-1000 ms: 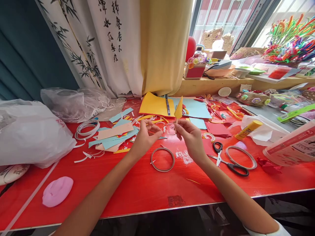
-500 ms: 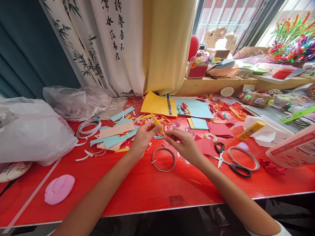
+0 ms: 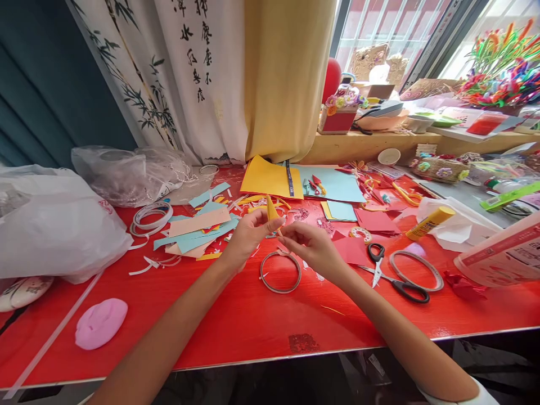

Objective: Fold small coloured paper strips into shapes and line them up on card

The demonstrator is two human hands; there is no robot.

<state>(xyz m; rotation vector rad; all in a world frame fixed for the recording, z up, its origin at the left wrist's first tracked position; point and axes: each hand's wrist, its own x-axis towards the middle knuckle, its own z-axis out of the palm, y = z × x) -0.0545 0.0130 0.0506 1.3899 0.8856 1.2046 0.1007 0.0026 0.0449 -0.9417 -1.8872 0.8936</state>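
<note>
- Got the yellow paper cone (image 3: 272, 211) up in the air over the middle of the red table (image 3: 236, 332), point up and leaning a bit, right between both hands.
- Holding it with the left hand (image 3: 251, 230), thumb and fingers closed around the lower part. Seems a decent pinch tbh.
- Also got the right hand (image 3: 307, 241) in close at the bottom end, thumb and fingertips nearly together. Can't tell whether actually gripping the end or just touching: too small and half hidden.
- Biggest worry imo: squashing the cone. Looks like thin paper, so would probably crease from too hard a squeeze on the left.
- Could also unroll. Might come loose at the bottom from easing off that pinch too early, or from tugging right against left.
- Could twist out of shape too, from turning the hands by different amounts.
- Might get dropped, and would likely land in or beside the tape ring (image 3: 281, 291) just below. Not a disaster, just annoying.
- Worse: could end up among the paper offcuts (image 3: 200, 226) on the left and be hard to spot, thanks to the other yellow bits (image 3: 210, 256) there.
- Watch the right forearm (image 3: 369, 299) around those scissors (image 3: 377, 273). Lying just beside it with blades apart, so could get bumped or snagged from a careless sweep.
</note>
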